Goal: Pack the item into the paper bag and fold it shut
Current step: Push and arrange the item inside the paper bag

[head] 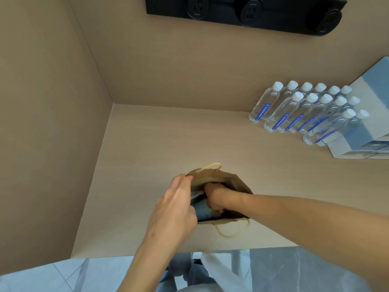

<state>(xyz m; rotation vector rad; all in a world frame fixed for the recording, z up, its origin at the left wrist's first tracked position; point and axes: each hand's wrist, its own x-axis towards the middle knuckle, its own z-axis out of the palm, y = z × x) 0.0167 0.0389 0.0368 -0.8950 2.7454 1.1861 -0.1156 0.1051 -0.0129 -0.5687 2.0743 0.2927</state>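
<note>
Head view, right hand (216, 197) gripping blue item (203, 211) inside upright paper bag (237, 184), axis unclear, left hand (174, 209) pinching rim

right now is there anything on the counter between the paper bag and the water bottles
No. In the head view the stretch of counter between the paper bag and the water bottles is bare wood.

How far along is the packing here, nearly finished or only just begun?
About midway. Done: the paper bag stands open on the desk. In hand: the left hand holds the bag's rim while the right hand reaches inside, pushing a bluish item down; whether it grips the item is unclear. Left to do: withdraw the hand and fold the top shut, as the mouth is wide open and the handles hang loose.
</note>
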